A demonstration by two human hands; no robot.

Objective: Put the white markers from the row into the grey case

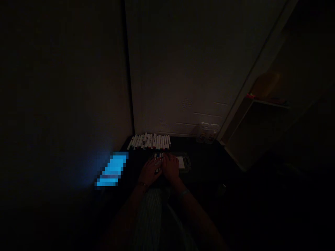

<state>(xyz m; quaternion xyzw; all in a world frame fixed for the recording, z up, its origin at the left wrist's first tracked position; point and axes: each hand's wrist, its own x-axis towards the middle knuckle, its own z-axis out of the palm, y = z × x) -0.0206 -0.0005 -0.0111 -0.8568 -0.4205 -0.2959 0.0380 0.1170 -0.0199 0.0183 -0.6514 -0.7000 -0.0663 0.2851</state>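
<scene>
The scene is very dark. A clear plastic case (187, 163) lies flat on the dark desk, with a white card (180, 162) at its right side. Several white markers (157, 156) lie at the left part of the case, between and under my hands. My left hand (150, 170) is bent around the left side of these markers, fingers closed against them. From the right, my right hand (170, 167) presses its curled fingers on the same group, beside the card. The hands nearly touch. My palms hide most of the markers' lower ends.
A row of loose white markers (149, 141) lies along the back of the desk by the wall. Two clear plastic packages (207, 133) stand at the back right. A glowing blue screen (112, 170), pixelated, is at the left. A shelf (269, 101) is on the right.
</scene>
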